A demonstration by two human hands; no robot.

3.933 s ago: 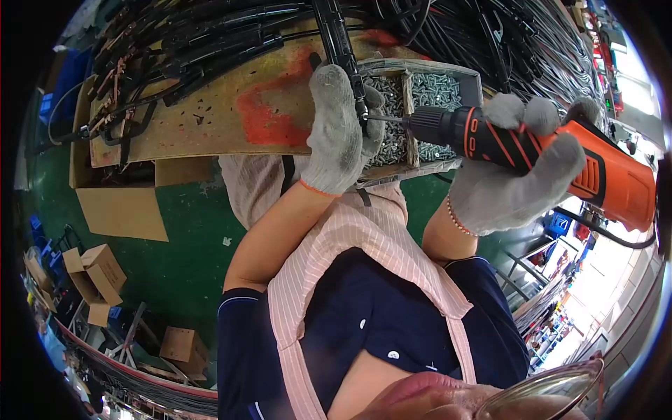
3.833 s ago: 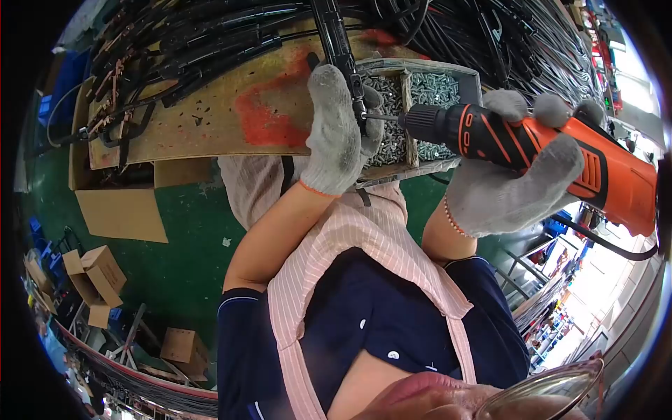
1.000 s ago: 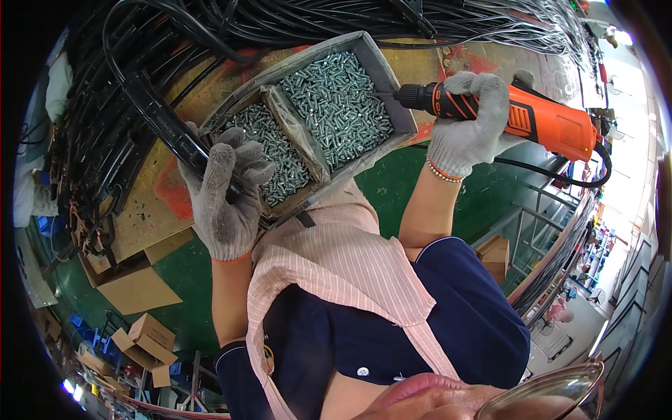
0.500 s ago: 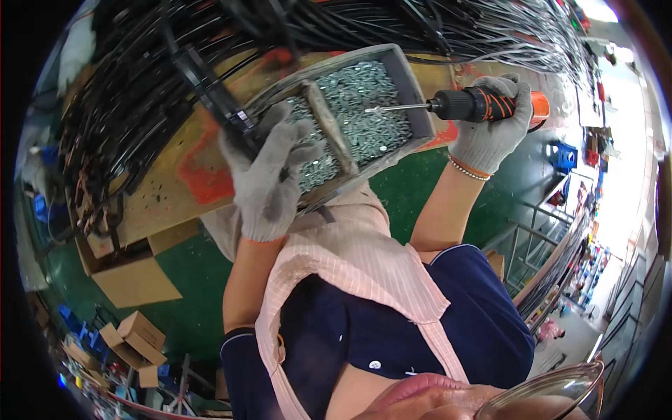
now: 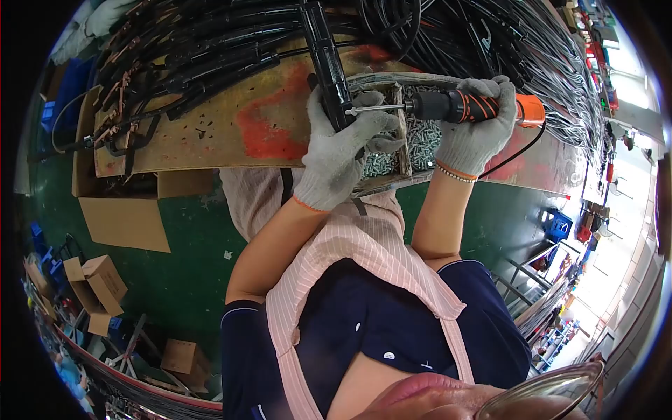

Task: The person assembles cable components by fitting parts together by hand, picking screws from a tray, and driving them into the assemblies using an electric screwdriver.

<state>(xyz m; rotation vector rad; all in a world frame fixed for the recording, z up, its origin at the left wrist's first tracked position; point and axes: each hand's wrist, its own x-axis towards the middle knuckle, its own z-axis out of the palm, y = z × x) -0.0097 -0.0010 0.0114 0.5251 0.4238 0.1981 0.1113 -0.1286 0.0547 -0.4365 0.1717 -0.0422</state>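
My left hand (image 5: pixel 330 157), in a grey knit glove, is closed around a long black plastic housing (image 5: pixel 326 63) that points away from me. My right hand (image 5: pixel 481 136), gloved too, grips an orange and black electric screwdriver (image 5: pixel 448 106) held level. Its long bit (image 5: pixel 378 108) points left, with the tip at the near end of the housing; whether a screw sits on it is too small to tell. Below both hands stands a divided tray (image 5: pixel 404 157) of small silvery screws (image 5: pixel 423 143), partly hidden by the hands and tool.
Black cables with similar black housings (image 5: pixel 231 35) lie across the back of the worn, red-stained table (image 5: pixel 210 140). Grey wires (image 5: pixel 553 77) are bundled at right. An open cardboard box (image 5: pixel 126 220) stands by the table's left front edge, over a green floor.
The screwdriver bit has moved from above the screws to the housing in my left hand. My left hand has turned the housing more upright. The view has shifted left.
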